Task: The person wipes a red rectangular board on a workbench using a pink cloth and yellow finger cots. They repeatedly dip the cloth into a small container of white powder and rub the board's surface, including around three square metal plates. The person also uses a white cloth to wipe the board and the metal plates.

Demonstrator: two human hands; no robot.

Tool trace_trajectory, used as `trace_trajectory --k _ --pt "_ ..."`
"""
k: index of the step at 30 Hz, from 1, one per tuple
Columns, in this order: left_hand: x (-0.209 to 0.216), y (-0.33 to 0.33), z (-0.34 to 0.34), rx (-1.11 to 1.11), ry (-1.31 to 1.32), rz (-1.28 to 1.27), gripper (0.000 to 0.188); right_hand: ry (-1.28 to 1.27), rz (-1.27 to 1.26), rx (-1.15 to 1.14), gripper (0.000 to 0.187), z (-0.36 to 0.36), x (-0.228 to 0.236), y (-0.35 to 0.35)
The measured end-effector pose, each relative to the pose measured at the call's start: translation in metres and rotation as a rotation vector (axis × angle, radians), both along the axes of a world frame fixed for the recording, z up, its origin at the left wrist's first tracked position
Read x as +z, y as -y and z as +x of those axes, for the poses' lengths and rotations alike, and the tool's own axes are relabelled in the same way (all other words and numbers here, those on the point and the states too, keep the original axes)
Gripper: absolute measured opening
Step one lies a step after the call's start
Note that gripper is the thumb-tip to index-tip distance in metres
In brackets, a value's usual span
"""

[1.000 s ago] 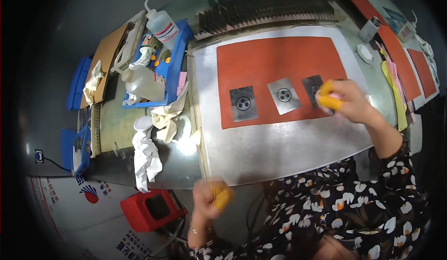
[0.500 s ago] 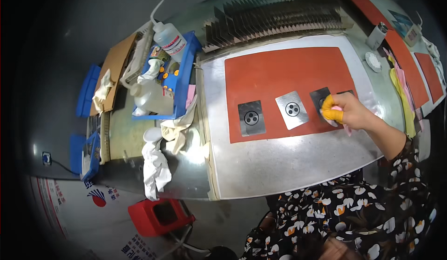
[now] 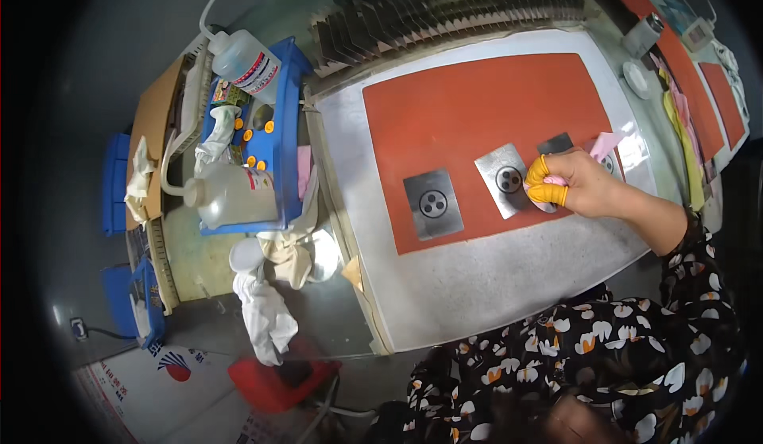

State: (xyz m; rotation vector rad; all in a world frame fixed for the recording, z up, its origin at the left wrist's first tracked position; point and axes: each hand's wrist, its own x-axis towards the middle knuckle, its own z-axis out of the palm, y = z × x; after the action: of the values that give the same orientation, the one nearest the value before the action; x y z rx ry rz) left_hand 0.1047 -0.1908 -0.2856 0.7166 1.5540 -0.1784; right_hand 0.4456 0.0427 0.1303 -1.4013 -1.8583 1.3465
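The person's right hand (image 3: 584, 183) has shifted leftward over the orange mat (image 3: 477, 102), away from its right edge, and its fingertips now sit just beside the second metal plate (image 3: 502, 178). It covers most of the third plate (image 3: 555, 143), leaving only the part toward the mat's back edge visible. The fourth plate (image 3: 609, 163), nearly hidden before, now shows its round mark near the right edge. The pink cloth (image 3: 606, 146), which hung toward the front edge, now pokes up from the grip toward the back. The left hand, earlier beyond the surface's (image 3: 334, 329) front edge, has left view.
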Motion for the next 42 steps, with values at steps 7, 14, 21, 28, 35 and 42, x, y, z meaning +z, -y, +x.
trace_trajectory --k 7,14,21,28,35,42 --pt "0.038 0.023 -0.040 -0.199 -0.176 0.069 0.031 -0.148 0.104 -0.023 0.015 0.023 -0.018 0.041" --pt "0.254 0.004 -0.069 0.298 -0.294 0.230 0.027 -0.199 0.011 -0.044 0.015 0.092 -0.008 0.057" --pt "0.395 -0.040 0.036 0.301 -0.023 0.862 0.019 -0.220 0.033 -0.050 0.017 0.116 0.002 0.046" --pt "0.380 -0.114 0.075 -0.102 -0.282 1.387 0.021 -0.158 0.093 0.054 0.016 0.092 -0.023 0.038" --pt "0.365 -0.186 0.052 -0.232 -0.414 1.508 0.038 -0.077 0.294 0.023 0.017 0.026 -0.020 0.045" --pt "0.339 -0.231 0.038 -0.495 -0.372 1.589 0.037 0.199 0.455 0.053 0.021 -0.060 -0.051 0.004"
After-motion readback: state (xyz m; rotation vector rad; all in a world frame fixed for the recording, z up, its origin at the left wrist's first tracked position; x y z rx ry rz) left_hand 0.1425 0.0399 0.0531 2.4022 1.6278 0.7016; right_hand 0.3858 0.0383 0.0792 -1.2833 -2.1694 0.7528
